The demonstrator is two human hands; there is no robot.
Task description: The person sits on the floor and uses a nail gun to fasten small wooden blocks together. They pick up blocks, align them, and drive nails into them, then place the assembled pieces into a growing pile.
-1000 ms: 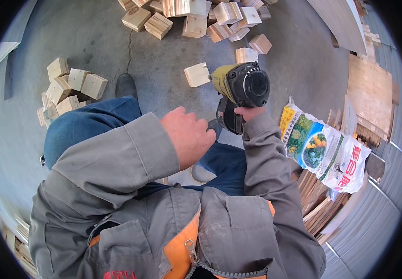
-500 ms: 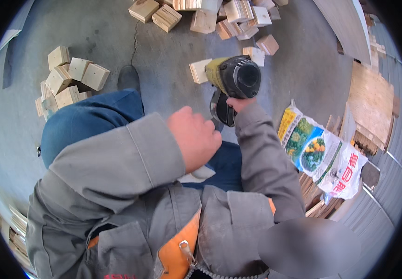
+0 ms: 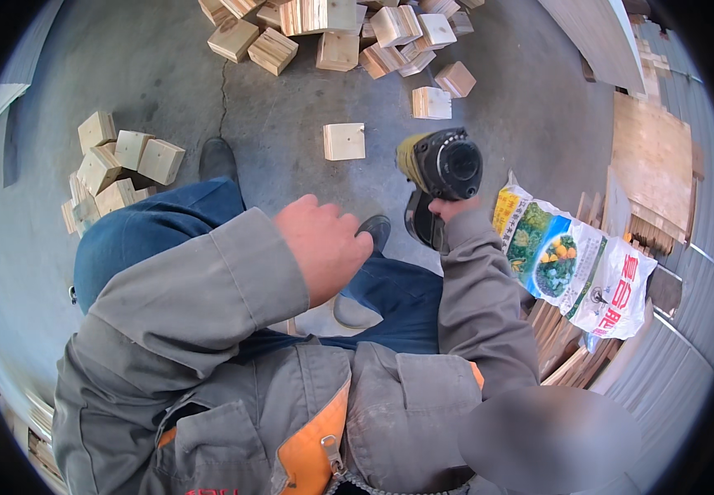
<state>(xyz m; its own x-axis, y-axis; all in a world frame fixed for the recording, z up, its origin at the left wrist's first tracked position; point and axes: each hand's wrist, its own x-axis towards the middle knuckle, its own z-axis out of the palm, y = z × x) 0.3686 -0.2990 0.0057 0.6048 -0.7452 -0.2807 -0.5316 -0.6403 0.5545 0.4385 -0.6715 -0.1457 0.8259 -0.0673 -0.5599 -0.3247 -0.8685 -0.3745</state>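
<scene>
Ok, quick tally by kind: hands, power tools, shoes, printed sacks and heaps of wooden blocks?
Hands: 2 (left hand free, right hand gripping the tool)
Power tool: 1
Shoes: 2
Printed sack: 1
Heaps of wooden blocks: 2 (one at the left, one at the top)
Total: 8

Bright, even daylight, soft shadows, sharp centre, strong fisheye bending, black rim.

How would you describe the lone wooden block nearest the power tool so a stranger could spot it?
Start at the concrete floor. Just left of the yellow-and-black power tool lies a square wooden block. It lies alone, apart from the block piles.
</scene>
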